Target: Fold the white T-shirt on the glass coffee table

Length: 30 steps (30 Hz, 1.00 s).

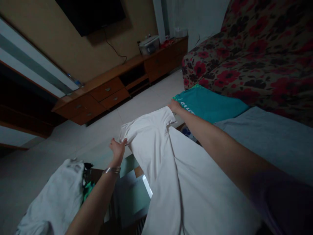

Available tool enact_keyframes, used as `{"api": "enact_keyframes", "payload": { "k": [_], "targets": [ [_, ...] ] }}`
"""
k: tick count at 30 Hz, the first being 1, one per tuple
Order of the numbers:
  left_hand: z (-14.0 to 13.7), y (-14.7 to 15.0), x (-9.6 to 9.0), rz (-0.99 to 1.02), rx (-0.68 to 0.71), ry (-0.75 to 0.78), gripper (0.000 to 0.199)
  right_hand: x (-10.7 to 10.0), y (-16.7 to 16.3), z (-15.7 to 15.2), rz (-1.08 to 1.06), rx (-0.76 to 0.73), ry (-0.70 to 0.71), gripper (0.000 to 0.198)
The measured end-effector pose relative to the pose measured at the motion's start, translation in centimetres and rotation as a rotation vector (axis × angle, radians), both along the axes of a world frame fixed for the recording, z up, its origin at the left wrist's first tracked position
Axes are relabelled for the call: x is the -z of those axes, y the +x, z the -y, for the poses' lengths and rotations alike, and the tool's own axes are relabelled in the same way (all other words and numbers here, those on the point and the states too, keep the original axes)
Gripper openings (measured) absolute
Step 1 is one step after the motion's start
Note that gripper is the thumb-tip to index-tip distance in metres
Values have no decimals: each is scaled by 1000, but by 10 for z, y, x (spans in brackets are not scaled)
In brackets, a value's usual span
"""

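Observation:
A white T-shirt (156,143) stretches from the lower middle toward the floor side, one long side folded inward with creases. My left hand (118,150), with a silver bracelet at the wrist, pinches the shirt's far left edge. At the far right corner, by a short sleeve, my right hand (175,106) has its fingers closed on the cloth, partly hidden by the hand itself. Just beyond that hand lies a folded teal garment (212,102) with white lettering. A grey cloth (269,137) is spread to the right of the shirt.
A glass-topped table (133,195) shows beneath the shirt. Left of it sits a heap of pale clothes (56,192) with a green piece (88,190). A flowered sofa (227,71) stands at right, a wooden TV cabinet (107,94) along the wall.

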<state>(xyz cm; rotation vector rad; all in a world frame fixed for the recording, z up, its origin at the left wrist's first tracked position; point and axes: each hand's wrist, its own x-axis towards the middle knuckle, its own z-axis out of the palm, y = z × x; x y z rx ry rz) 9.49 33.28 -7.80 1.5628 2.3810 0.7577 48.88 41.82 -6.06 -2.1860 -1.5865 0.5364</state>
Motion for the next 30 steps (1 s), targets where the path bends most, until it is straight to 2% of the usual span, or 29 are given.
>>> {"api": "enact_keyframes", "payload": {
  "k": [3, 7, 9, 11, 13, 16, 19, 21, 23, 26, 28, 30],
  "targets": [
    [93, -3, 3, 229, 87, -76, 69, -14, 5, 68, 71, -101, -91, 50],
    [230, 9, 2, 521, 348, -198, 45, -15, 9, 203, 105, -225, -180, 42],
    [282, 18, -1, 578, 420, -283, 49, -14, 13, 268, 184, -230, -223, 40],
    [317, 27, -7, 555, 460, -385, 56, -13, 19, 320, 251, -189, -252, 40],
    [337, 32, -15, 508, 475, -484, 55, -13, 27, 359, 261, -145, -290, 43],
    [355, 37, -31, 528, 462, -572, 47, -11, 43, 403, 209, -155, -309, 42],
    [367, 50, -54, 612, 421, -453, 45, -1, 61, 437, 84, -106, -248, 32],
    [372, 75, -73, 671, 436, -321, 41, 9, 69, 457, -79, -16, -163, 31],
    [372, 114, -93, 697, 524, -247, 34, 17, 73, 474, -278, 81, -26, 40],
    [373, 196, -114, 605, 714, -157, 19, 24, 72, 491, -534, 179, 126, 57],
    [377, 252, -115, 480, 823, -98, 8, 25, 68, 498, -640, 201, 143, 51],
    [384, 299, -104, 351, 880, -61, 7, 24, 66, 503, -726, 202, 156, 40]
  ]
}}
